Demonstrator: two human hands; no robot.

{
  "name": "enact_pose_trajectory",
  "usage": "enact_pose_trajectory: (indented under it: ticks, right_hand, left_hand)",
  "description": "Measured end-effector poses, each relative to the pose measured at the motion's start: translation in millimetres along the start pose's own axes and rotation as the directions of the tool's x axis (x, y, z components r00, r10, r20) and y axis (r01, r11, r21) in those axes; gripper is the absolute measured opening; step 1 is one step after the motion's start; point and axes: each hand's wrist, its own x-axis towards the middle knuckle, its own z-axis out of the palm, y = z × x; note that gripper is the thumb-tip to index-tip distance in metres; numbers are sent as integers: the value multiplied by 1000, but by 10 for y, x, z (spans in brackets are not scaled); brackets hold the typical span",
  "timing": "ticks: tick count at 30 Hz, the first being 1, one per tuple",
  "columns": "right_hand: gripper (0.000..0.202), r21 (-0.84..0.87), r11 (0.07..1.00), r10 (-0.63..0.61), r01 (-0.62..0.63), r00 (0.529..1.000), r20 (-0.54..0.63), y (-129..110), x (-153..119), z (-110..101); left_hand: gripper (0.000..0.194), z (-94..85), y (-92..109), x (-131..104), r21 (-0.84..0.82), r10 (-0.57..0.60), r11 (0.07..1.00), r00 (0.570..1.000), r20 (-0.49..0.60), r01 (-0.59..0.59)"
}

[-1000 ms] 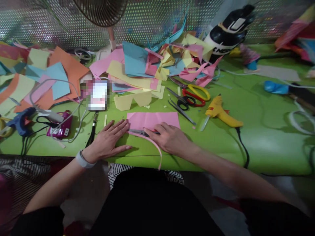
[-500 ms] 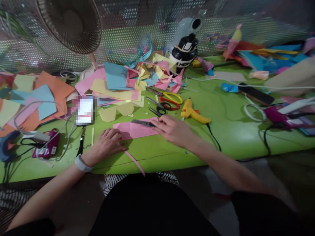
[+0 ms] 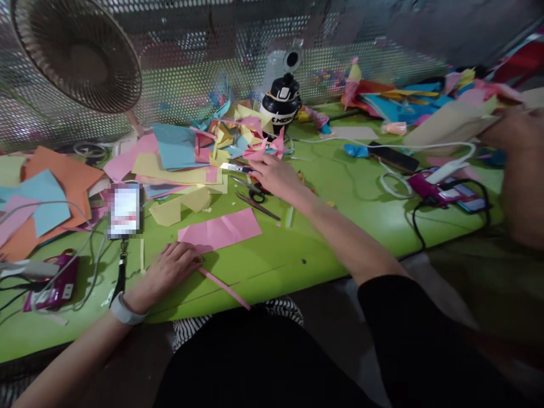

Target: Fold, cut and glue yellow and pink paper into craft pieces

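Observation:
My left hand (image 3: pixel 175 263) lies flat with its fingers out, at the left end of a creased pink paper strip (image 3: pixel 225 229). A narrow pink strip (image 3: pixel 225 288) runs from beside its fingertips toward the table's front edge. My right hand (image 3: pixel 274 177) is closed around scissors (image 3: pixel 234 167), their bright blades pointing left; a bit of red shows under the fingers, and most of the handles are hidden. Just below lie black-handled scissors (image 3: pixel 256 195) and a dark, slim metal tool (image 3: pixel 266 212). My right forearm covers most of a yellow glue gun (image 3: pixel 331 204).
Coloured paper sheets (image 3: pixel 174 146) and scraps are piled behind. A black bottle (image 3: pixel 280 102) and a fan (image 3: pixel 80 62) stand at the back. A phone (image 3: pixel 124 209), cables and purple power boxes (image 3: pixel 431 184) lie around. Another person's arm (image 3: pixel 525 170) reaches in at right.
My right hand has moved up and away from the pink paper to the scissors behind it. The dark tool it held over the paper now appears to lie on the table. My left hand stays put.

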Motion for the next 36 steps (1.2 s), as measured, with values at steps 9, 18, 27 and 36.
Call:
enact_pose_trajectory:
  ticks: [9, 18, 27, 36]
  right_hand:
    - [49, 444, 863, -412, 243, 846, 338, -771, -902, -252]
    - [30, 198, 794, -602, 575, 790, 118, -1111, -1544, -27]
    - [32, 138, 759, -639, 636, 769, -33, -987, -1441, 62]
    - [34, 66, 789, -609, 611, 792, -52, -817, -1353, 25]
  left_hand:
    - [24, -39, 59, -24, 25, -16, 1000, 1000, 3, 16]
    - [21, -72, 95, 1, 5, -55, 998, 998, 9, 55]
    - [50, -237, 378, 435, -204, 129, 973, 989, 78, -110]
    - [17, -211, 446, 736, -422, 168, 905, 961, 221, -61]
